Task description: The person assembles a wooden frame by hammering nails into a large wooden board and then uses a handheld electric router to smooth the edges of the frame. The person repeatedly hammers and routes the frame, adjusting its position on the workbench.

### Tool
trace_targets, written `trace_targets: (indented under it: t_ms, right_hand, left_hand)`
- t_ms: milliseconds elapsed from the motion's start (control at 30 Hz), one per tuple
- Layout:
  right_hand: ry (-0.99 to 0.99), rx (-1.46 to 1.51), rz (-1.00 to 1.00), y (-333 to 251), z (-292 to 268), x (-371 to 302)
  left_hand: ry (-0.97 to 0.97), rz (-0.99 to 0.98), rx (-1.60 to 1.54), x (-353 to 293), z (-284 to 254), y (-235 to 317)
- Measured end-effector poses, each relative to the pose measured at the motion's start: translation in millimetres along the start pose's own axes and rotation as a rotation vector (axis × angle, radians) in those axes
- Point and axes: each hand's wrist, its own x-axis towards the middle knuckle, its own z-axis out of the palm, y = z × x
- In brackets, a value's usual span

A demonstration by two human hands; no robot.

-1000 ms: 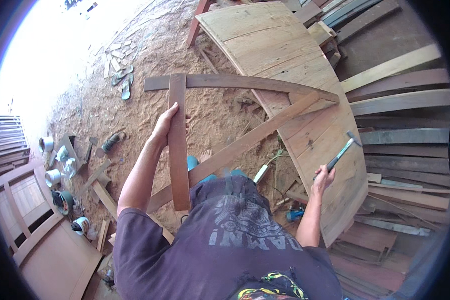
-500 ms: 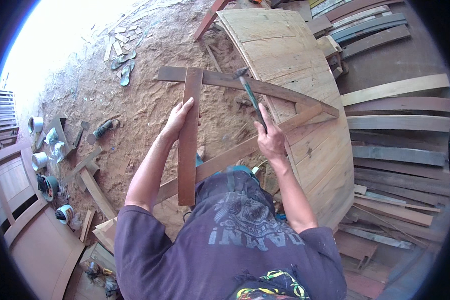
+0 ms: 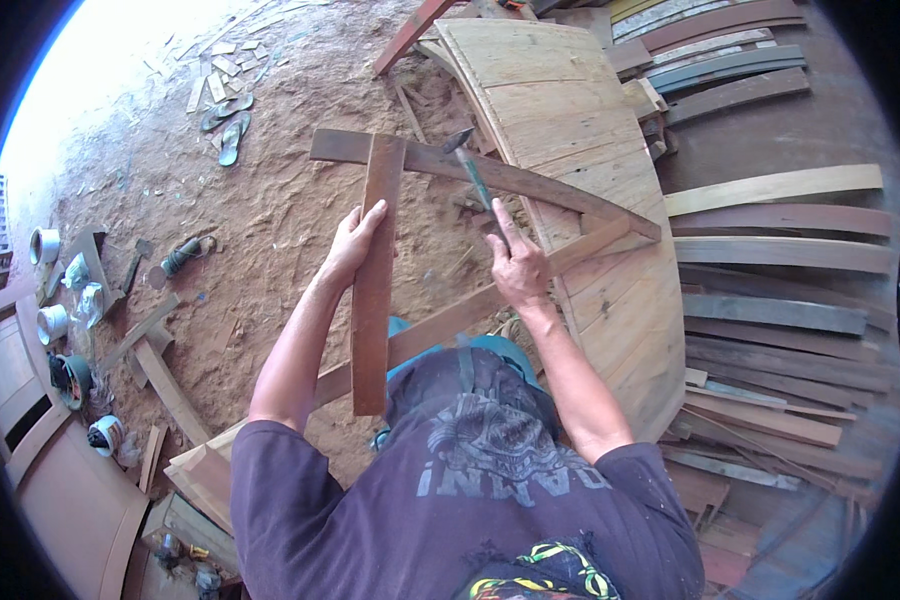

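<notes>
My left hand [image 3: 355,242] grips the edge of an upright brown wooden board [image 3: 376,300], its thumb on the front face. This board crosses a long dark wooden rail [image 3: 535,187] at its top and a slanting wooden rail [image 3: 445,328] lower down. The two rails meet at the right, so the pieces form a triangular frame. In my right hand [image 3: 521,268] is a hammer [image 3: 477,182], the index finger stretched along its handle. Its head is close to the upper rail, right of the upright board; whether it touches cannot be made out.
A large plank panel [image 3: 610,330] lies under the frame's right end. Stacked timber strips [image 3: 780,250] fill the right side. On the sandy floor at left are sandals [image 3: 230,140], a spool of cord [image 3: 182,256], white tape rolls [image 3: 52,322] and wood offcuts [image 3: 170,385].
My right hand and the hammer have moved left, toward the upright board, and the index finger now extends along the handle. My left hand keeps its grip. The view has shifted slightly.
</notes>
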Motion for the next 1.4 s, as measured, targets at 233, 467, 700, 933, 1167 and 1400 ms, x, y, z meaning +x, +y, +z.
trace_targets:
  t_ms: [233, 467, 700, 933, 1167, 1400]
  right_hand:
    - [0.109, 0.186, 0.042, 23.5, 4.1, -21.7]
    - [0.215, 0.622, 0.472, 78.3, -20.6, -100.0]
    - [0.298, 0.577, 0.525, 133.6, -29.7, -113.1]
    - [0.253, 0.405, 0.039, 125.1, -39.7, -86.6]
    - [-0.057, 0.207, -0.107, 104.2, -52.1, -50.6]
    - [-0.050, 0.351, 0.067, 100.6, -49.3, -63.0]
  left_hand:
    - [0.023, -0.003, -0.018, -1.3, -8.5, -7.1]
    - [0.079, -0.054, -0.023, -36.9, -18.6, 2.3]
    - [0.160, -0.174, -0.051, -76.1, -43.7, -8.1]
    - [0.293, -0.214, -0.169, -112.2, -40.0, -31.9]
    - [0.351, -0.194, -0.183, -129.2, -28.5, -53.3]
    - [0.321, -0.217, -0.162, -127.7, -29.5, -56.3]
